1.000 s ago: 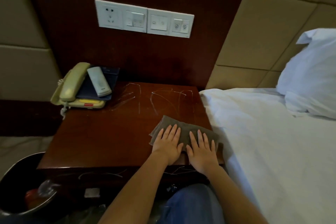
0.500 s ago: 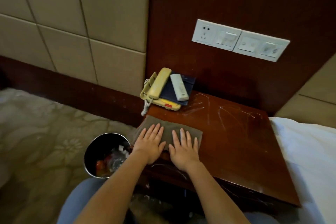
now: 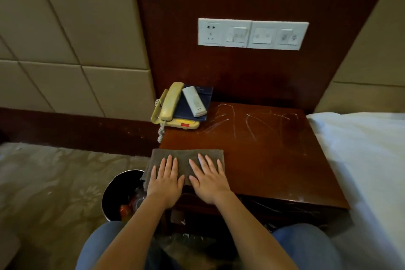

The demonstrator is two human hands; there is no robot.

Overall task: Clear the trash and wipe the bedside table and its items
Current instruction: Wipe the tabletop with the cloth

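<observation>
Bedside table (image 3: 274,160): cloth (image 3: 186,156) under flat hands (image 3: 164,184) (image 3: 209,182)

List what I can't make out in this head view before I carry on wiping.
Head view only:
- Patch of table under the cloth: covered by it and by the left hand and right hand.
- Contents of the bin: mostly behind the left forearm and the cloth's overhanging corner; dark.
- Keypad of the phone: under the folder and remote.
- Front of the table: in shadow behind both arms.
- Markings on the wall panel: too small.
</observation>
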